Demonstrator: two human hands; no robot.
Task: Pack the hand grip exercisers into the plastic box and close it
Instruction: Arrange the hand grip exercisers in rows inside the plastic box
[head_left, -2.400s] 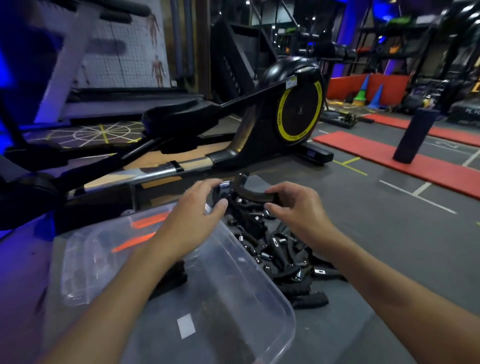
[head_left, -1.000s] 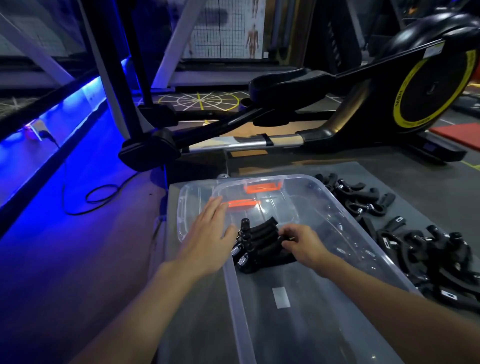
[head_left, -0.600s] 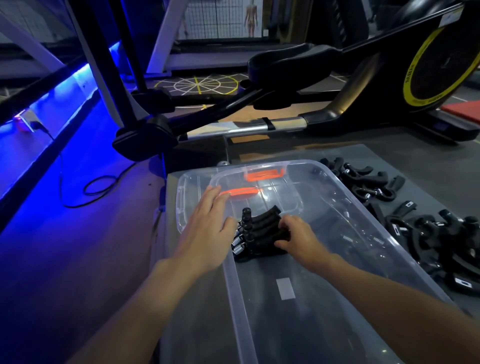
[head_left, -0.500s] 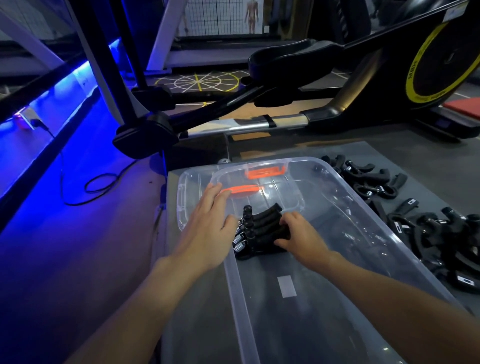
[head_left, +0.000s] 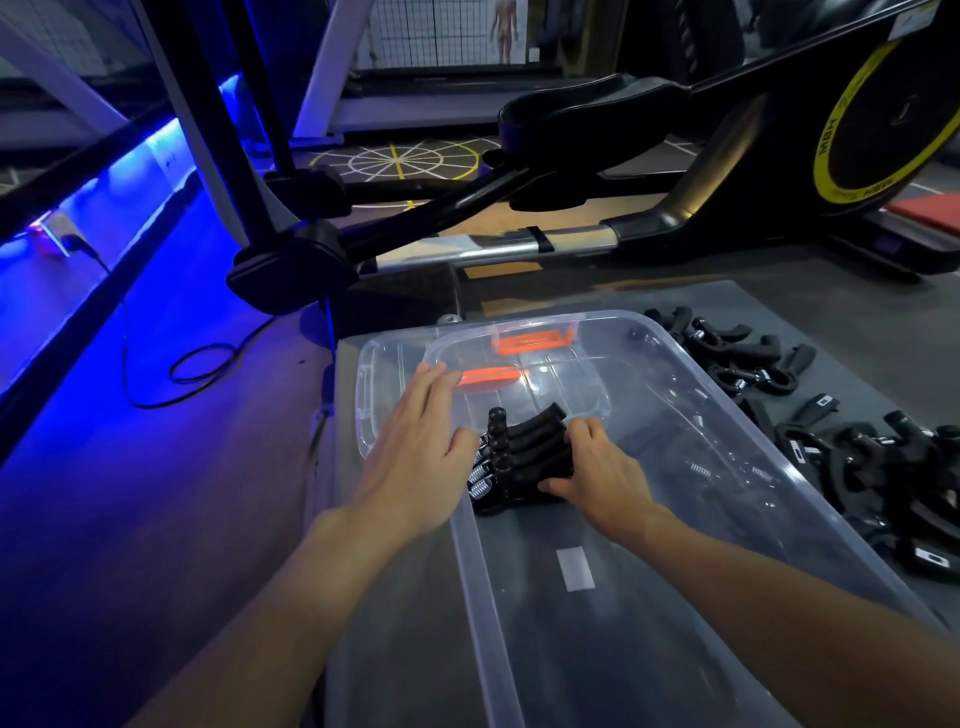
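left hand (head_left: 415, 457) flat, fingers straight and spread, resting on the clear lid (head_left: 374, 395) at the plastic box (head_left: 475, 561) rim. row of exercisers (head_left: 519, 454) is inside the box by its left wall: matte black curved handles, steel coil springs facing left. right hand (head_left: 597, 473) fingers curled over the row, thumb on the near side. suggest nesting the handles tight, springs aligned. loose pile (head_left: 857, 467) sits on the grey table (head_left: 779, 312).

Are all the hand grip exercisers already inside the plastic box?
No, many exercisers lie loose outside the plastic box, to its right, while only a small stack sits inside.
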